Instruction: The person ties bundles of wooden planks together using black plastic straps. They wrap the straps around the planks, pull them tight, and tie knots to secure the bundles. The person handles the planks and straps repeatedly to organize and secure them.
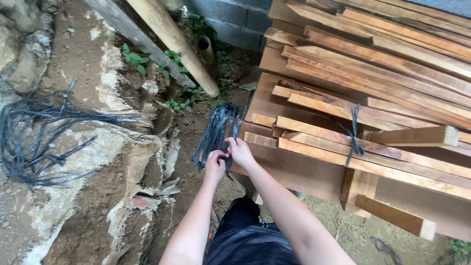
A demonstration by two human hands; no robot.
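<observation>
Hands meet at the centre; the left hand and right hand both pinch a bundle of black straps rising just above them; stacked wooden planks lie to their right, loose black straps far left on the dirt ground.
</observation>
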